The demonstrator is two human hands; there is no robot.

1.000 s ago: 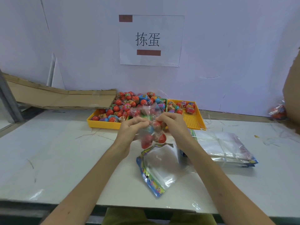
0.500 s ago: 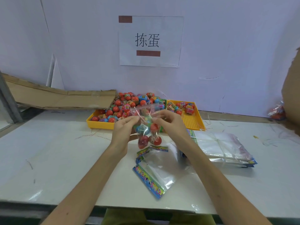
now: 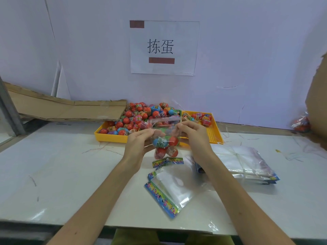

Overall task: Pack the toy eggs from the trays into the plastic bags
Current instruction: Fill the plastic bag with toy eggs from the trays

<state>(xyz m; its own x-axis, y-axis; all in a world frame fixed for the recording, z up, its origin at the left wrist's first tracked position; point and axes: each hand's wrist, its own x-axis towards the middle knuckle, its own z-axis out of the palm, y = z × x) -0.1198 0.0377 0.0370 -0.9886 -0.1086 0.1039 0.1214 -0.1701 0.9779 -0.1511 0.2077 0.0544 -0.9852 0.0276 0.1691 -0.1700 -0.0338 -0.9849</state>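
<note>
Wall sign (image 3: 164,47): white paper with two black characters and two brown bars, fixed on the pale wall (image 3: 247,50).
Cardboard (image 3: 67,110): flattened sheet, leaning at the back left.
Table (image 3: 62,174): white top, with thin scratches.

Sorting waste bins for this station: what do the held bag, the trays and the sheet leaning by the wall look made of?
Held bag: clear glossy plastic film; the eggs show through. Trays: yellow moulded plastic, matte, with a gridded floor. Leaning sheet: brown cardboard, creased, probably corrugated.

The wall sign (image 3: 164,47) reads "拣蛋".
</note>
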